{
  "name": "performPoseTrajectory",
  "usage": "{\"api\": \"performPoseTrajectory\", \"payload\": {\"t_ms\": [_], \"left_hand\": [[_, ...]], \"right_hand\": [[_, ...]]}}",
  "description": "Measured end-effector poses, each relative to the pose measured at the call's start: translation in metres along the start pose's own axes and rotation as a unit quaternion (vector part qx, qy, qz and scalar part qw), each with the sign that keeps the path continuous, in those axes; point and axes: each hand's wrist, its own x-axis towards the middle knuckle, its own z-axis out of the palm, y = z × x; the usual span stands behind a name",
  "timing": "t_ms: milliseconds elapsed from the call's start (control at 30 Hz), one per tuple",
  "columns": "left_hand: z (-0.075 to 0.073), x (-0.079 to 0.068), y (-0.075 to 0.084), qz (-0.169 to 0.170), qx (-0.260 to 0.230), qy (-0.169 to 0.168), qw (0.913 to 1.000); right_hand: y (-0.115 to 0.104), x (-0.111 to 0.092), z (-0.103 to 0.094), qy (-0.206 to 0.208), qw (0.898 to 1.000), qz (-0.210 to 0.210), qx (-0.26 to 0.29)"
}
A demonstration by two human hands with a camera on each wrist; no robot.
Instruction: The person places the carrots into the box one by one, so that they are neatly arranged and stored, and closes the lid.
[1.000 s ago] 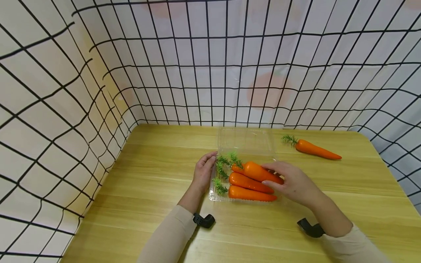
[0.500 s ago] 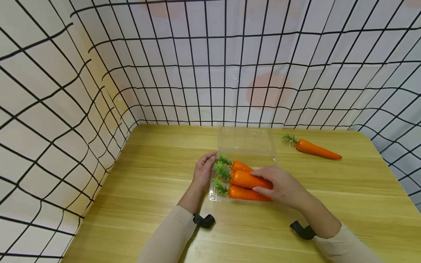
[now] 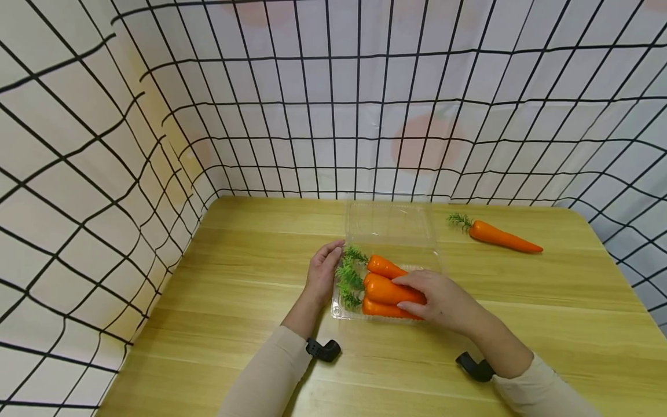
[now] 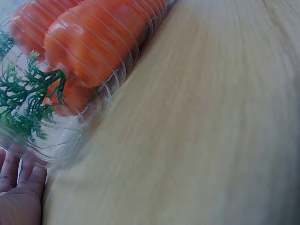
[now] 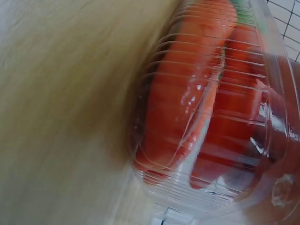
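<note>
My right hand grips an orange carrot near its narrow end, thumb on the near side. It lies over the middle and front carrots in a clear plastic clamshell box. The front carrot shows below it, and the back carrot lies apart at the far side. Green feathery tops bunch at the box's left end. My left hand rests against that left side, its fingers stretched along the wall. In the right wrist view, carrots press close behind the ribbed clear wall.
The box's clear lid lies folded back toward the rear. One more carrot with a green top lies on the wooden table at the back right. Black wire mesh fences the table's back and sides.
My right hand has moved the held carrot left and toward me, from over the back carrot to over the middle and front ones. The left hand has stayed in place.
</note>
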Motion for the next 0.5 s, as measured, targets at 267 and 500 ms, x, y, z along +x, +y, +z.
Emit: {"api": "performPoseTrajectory", "payload": {"t_ms": [267, 500], "left_hand": [[0.0005, 0.0004, 0.0001, -0.001, -0.01, -0.001, 0.9999], [-0.0007, 0.0007, 0.0003, 0.0, -0.009, -0.004, 1.0]], "right_hand": [[0.0021, -0.0012, 0.0014, -0.01, 1.0, 0.013, 0.009], [0.0042, -0.0026, -0.0051, 0.014, 0.999, 0.023, 0.031]]}}
